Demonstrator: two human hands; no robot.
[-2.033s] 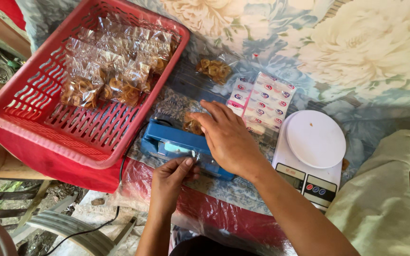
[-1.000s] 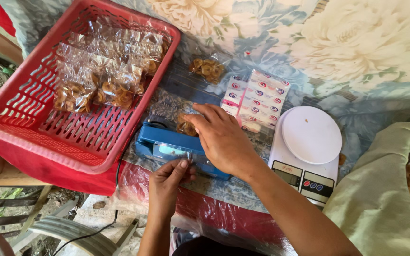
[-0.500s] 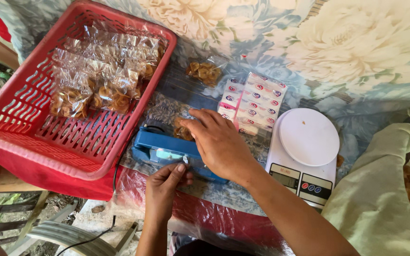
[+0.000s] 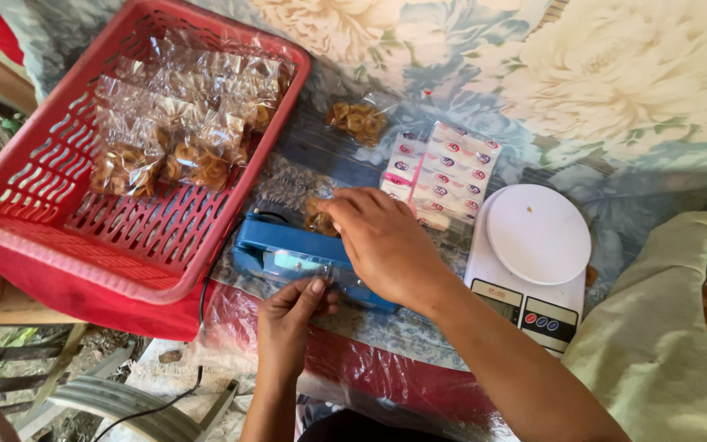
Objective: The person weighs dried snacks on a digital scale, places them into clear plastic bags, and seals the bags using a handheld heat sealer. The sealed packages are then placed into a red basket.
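Right hand (image 4: 386,245): palm down, fingers curled, pressing on top of the blue bag sealer (image 4: 288,250); nothing held inside it. Left hand (image 4: 292,315): thumb and fingers pinched shut on the edge of a clear plastic bag (image 4: 308,263) at the sealer's near side. Bag mostly hidden under the right hand; brown snack pieces show just beyond the fingertips. Sealer is a blue bar, long axis running left-right under the right hand, slightly slanted. Left of both hands, a red basket (image 4: 34,221) of filled packets. Right of the right hand, a white kitchen scale (image 4: 538,237).
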